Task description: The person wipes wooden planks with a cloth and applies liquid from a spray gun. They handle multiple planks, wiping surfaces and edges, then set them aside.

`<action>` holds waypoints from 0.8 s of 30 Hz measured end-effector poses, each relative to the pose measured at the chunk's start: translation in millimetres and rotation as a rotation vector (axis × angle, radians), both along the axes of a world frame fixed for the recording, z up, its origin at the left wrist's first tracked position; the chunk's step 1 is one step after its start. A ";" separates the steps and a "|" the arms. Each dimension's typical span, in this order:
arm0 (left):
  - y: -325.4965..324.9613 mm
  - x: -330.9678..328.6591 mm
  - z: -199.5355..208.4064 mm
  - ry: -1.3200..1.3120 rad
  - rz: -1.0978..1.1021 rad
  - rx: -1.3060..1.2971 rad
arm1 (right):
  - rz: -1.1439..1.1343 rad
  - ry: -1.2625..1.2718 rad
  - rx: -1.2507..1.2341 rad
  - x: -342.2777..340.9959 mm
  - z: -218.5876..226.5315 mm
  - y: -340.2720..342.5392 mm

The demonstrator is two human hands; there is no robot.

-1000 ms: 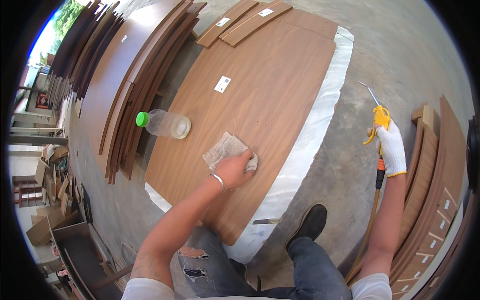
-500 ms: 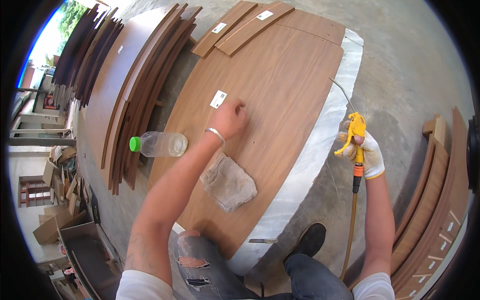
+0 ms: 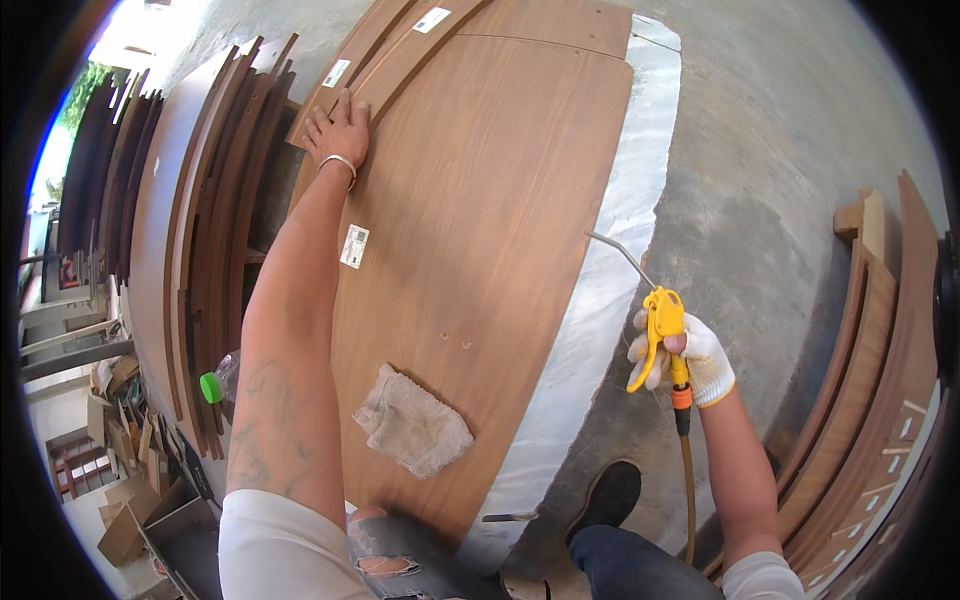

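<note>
My bare left hand (image 3: 340, 132), with a bracelet at the wrist, reaches forward with fingers spread. It rests on the near ends of two narrow wooden boards (image 3: 408, 62) lying across the far left of a large wood-grain panel (image 3: 490, 215). My right hand (image 3: 710, 365), in a white knit glove with a yellow cuff edge, grips a yellow air blow gun (image 3: 664, 312). Its bent metal nozzle points up and left over the panel's right side, and a hose (image 3: 689, 490) runs down from the handle. A folded beige cloth (image 3: 413, 422) lies on the panel's near part.
A whitish sheet (image 3: 590, 290) shows along the panel's right edge. A green-capped clear bottle (image 3: 230, 378) is partly hidden behind my left forearm. Stacked panels (image 3: 160, 220) stand at left, and long boards (image 3: 855, 360) lie at right. My shoe (image 3: 610, 497) is on the concrete floor.
My left hand has gone from above the panel's middle to the narrow boards at the far left, and its fingers have spread. The view has shifted; my right hand still holds the blow gun.
</note>
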State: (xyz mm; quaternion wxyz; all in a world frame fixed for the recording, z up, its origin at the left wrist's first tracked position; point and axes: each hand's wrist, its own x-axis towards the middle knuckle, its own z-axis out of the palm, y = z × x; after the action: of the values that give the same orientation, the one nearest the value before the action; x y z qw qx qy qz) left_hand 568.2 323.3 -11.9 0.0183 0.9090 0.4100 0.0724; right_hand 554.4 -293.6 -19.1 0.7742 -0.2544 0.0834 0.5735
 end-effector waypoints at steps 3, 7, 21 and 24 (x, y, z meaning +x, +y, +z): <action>-11.0 -5.8 -8.6 -0.002 -0.063 0.073 | -0.004 -0.045 -0.078 -2.0 8.1 -25.2; -68.2 -31.3 -7.7 -0.075 -0.247 0.081 | -0.063 -0.050 -0.047 -3.5 31.6 0.8; -391.0 -182.1 25.3 -0.155 -0.444 -0.237 | 0.441 -1.495 -0.992 5.2 123.9 75.5; -412.4 -206.2 27.1 -0.150 -0.466 -0.273 | 0.640 -1.631 -1.177 -6.7 143.0 73.1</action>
State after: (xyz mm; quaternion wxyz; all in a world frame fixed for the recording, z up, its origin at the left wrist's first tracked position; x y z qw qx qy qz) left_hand 362.0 -89.1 15.2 0.1870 0.9601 0.1931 0.0774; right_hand 547.7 -220.5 123.9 0.1629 -0.9085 -0.2685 0.2755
